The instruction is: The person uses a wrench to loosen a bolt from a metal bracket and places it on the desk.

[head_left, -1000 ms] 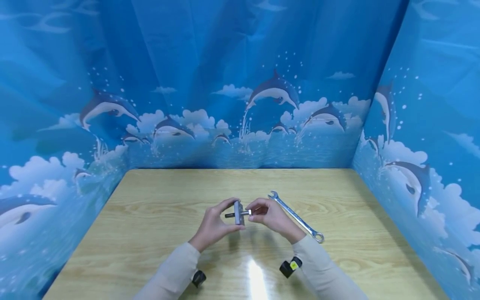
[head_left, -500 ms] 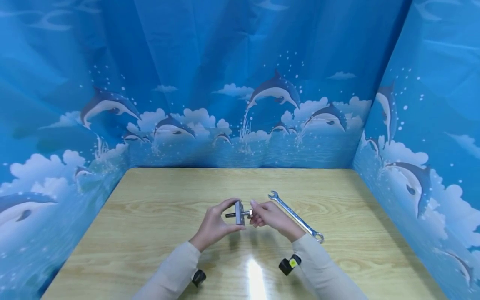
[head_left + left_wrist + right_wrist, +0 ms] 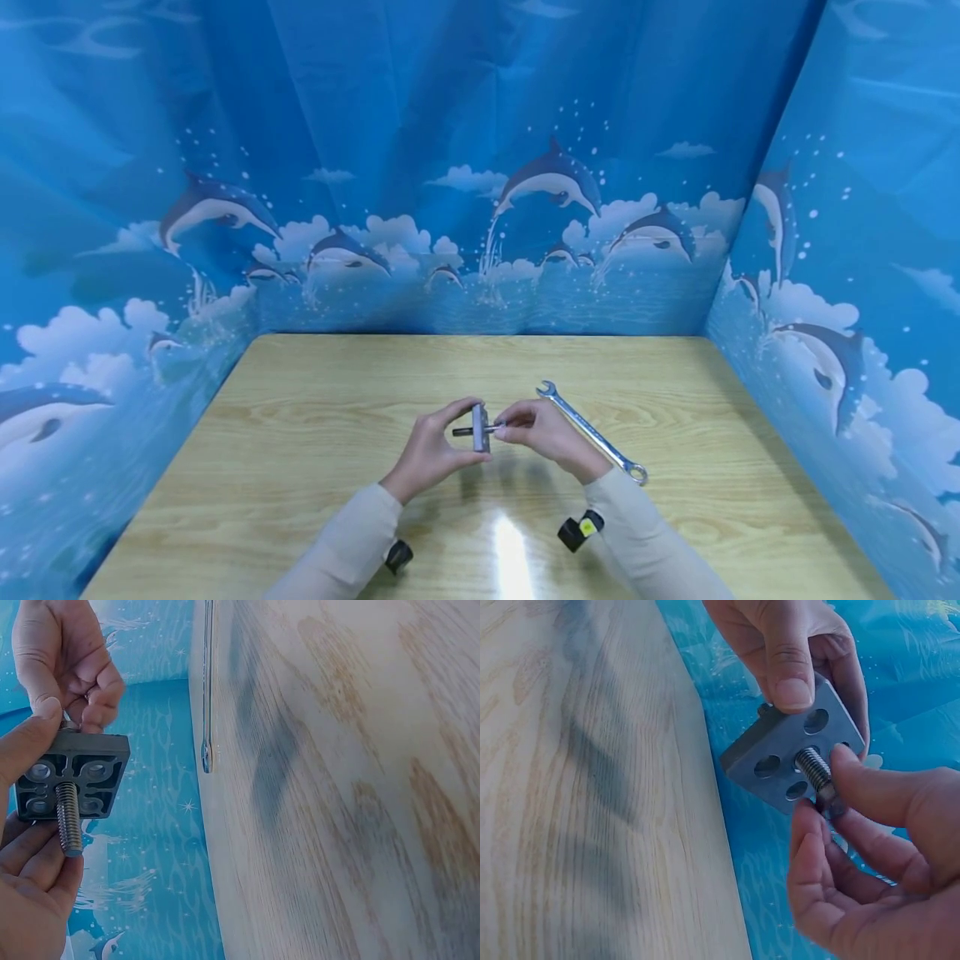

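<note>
My left hand grips a square grey plate by its opposite edges, thumb on one and fingers on the other, above the table. Round holes sit near the plate's corners. A threaded bolt runs through the plate's middle and sticks out on both sides. On the head side, my right hand pinches the bolt's hex head between thumb and fingers. Part of that head is hidden by the fingertips. In the right wrist view, bare thread shows between plate and head.
A combination wrench lies slantwise on the wooden table, close to the right forearm. Blue dolphin-print sheeting stands behind the table and along its sides. Each wrist wears a small black camera.
The right fingers have shifted round the bolt head, rolling from one grip to another and back to a pinch. The left hand and plate stay nearly still. The wrench has not moved.
</note>
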Motion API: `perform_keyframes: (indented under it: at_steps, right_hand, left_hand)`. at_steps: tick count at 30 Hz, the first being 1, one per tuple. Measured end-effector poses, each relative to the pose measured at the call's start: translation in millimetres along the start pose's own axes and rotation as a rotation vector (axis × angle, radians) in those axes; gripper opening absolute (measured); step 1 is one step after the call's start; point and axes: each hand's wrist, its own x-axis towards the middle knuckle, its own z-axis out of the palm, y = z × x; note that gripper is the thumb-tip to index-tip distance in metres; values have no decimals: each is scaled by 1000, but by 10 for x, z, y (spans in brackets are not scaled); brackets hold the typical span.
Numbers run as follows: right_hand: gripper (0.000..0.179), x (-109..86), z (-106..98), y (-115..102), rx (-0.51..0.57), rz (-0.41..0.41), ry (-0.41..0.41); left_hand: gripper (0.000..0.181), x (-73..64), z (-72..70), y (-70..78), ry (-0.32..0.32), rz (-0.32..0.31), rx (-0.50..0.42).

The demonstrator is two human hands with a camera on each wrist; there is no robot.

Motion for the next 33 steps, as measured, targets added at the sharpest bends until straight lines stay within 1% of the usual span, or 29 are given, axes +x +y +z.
perform_keyframes:
  at_steps: [2, 7, 10, 12, 14, 16, 21, 24, 27, 33]
  right_hand:
    - [24, -6, 12, 0, 4, -8, 27]
    - [25, -16, 44, 4, 18, -74, 76]
    - [26, -21, 55, 6, 24, -114, 77]
    - [30, -25, 56, 6, 24, -120, 64]
    - [36, -29, 50, 7, 11, -113, 44]
    - [41, -28, 41, 13, 13, -87, 20]
    - [57, 2, 20, 43, 68, -8, -56]
    - [62, 10, 18, 56, 97, 11, -104]
    - [57, 15, 17, 55, 107, 21, -130]
    - [37, 16, 7, 19, 72, 30, -93]
  left_hand:
    - [73, -2, -2, 3, 2, 1, 2]
    - [73, -2, -4, 6, 8, -3, 3]
    - [73, -2, -7, 4, 9, -6, 5]
    - [73, -4, -10, 2, 9, -9, 8]
    - [73, -8, -13, -1, 8, -10, 7]
    - [73, -11, -14, -3, 10, -7, 5]
    - [74, -12, -12, -11, 17, 6, 7]
    - [75, -10, -10, -21, 17, 14, 11]
    - [75, -9, -8, -26, 15, 15, 13]
    - [74, -14, -14, -26, 7, -1, 6]
